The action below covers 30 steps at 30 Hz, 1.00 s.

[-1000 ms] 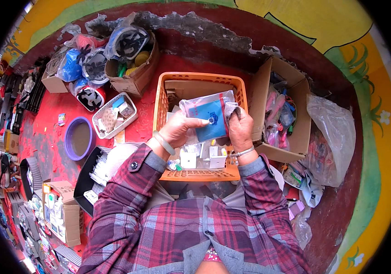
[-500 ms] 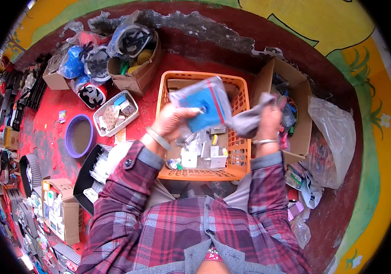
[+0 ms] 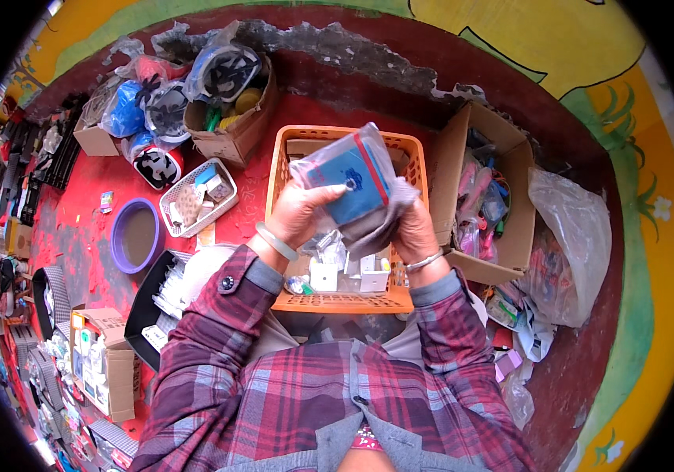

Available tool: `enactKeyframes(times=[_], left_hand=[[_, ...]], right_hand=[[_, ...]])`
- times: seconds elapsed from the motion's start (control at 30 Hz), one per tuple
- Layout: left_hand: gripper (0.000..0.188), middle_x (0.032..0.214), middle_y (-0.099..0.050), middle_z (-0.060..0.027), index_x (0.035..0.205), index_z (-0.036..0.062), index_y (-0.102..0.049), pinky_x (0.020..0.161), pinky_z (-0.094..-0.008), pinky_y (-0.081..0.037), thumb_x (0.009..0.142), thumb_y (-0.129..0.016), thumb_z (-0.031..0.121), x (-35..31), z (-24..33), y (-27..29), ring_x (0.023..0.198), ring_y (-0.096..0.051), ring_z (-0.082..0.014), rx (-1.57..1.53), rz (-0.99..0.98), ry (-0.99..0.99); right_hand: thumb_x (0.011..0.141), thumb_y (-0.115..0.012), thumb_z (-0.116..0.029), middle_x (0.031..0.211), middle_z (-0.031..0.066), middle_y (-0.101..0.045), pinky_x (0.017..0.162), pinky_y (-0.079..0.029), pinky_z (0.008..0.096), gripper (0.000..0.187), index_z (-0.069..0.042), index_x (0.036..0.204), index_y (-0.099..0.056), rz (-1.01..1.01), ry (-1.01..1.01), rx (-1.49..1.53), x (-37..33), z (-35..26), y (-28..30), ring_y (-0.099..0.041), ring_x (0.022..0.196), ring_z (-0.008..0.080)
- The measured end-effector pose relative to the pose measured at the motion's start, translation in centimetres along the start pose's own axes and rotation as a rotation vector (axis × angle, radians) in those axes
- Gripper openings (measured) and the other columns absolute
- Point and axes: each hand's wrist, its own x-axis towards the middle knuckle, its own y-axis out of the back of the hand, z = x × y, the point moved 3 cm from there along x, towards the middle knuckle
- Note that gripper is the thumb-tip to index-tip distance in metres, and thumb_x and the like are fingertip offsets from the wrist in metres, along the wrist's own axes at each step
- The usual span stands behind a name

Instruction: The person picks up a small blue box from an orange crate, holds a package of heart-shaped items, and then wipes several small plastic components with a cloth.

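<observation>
My left hand (image 3: 298, 212) grips a flat blue packet (image 3: 353, 177) in a clear plastic sleeve with a red strip along one edge; the thumb lies across its front. A grey cloth (image 3: 376, 226) is bunched in my right hand (image 3: 416, 232), pressed against the packet's lower right side. The fingers behind the packet and cloth are partly hidden. Both hands are above an orange plastic basket (image 3: 343, 304). Inside it lie small white boxes (image 3: 323, 277), clear plastic wrappings and a few small coloured items.
Right of the basket stands a cardboard box (image 3: 482, 270) of bagged coloured goods, beside a clear plastic bag (image 3: 573, 228). To the left are a white basket (image 3: 215, 219), a purple basin (image 3: 121, 256), a black tray (image 3: 139, 315) and an open carton (image 3: 123, 381). Bagged goods fill another carton (image 3: 231, 145) behind.
My right hand has moved left with the grey cloth, from beside the basket's right rim onto the packet. The packet stays in my left hand, slightly tilted.
</observation>
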Motion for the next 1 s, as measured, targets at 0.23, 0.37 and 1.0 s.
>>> enactKeyframes(times=[0.23, 0.37, 1.0], left_hand=[[0.038, 0.108, -0.061, -0.0099, 0.117, -0.0012, -0.052, 0.087, -0.0348, -0.05, 0.08, -0.063, 0.001, 0.0, -1.7, 0.0, 0.095, -0.061, -0.0195, -0.069, 0.024, 0.147], [0.038, 0.108, -0.061, -0.0105, 0.117, -0.0014, -0.052, 0.087, -0.0353, -0.05, 0.08, -0.063, 0.001, 0.0, -1.6, -0.2, 0.095, -0.061, -0.0202, -0.091, 0.025, 0.158], [0.044, 0.107, -0.061, -0.0094, 0.118, -0.0026, -0.052, 0.09, -0.0337, -0.047, 0.076, -0.066, 0.002, -0.7, -0.2, 0.4, 0.097, -0.059, -0.0201, 0.078, -0.01, 0.232]], right_hand=[[0.091, -0.056, -0.014, 0.077, 0.0014, -0.061, 0.062, -0.045, 0.0236, 0.017, 0.002, 0.091, -0.061, 0.27, 0.34, -0.956, -0.1, -0.2, 0.7, -0.054, 0.069, 0.0083], [0.091, -0.052, -0.011, 0.071, 0.0042, -0.061, 0.06, -0.046, 0.026, 0.017, 0.004, 0.091, -0.06, 0.28, 0.444, -1.248, -0.2, -1.2, 0.5, -0.054, 0.068, 0.0081], [0.075, -0.069, -0.043, 0.107, 0.0042, -0.064, 0.09, -0.047, 0.0344, 0.052, -0.007, 0.11, -0.06, 0.087, 0.059, 0.054, 0.7, -3.8, 6.8, -0.059, 0.1, 0.0188]])
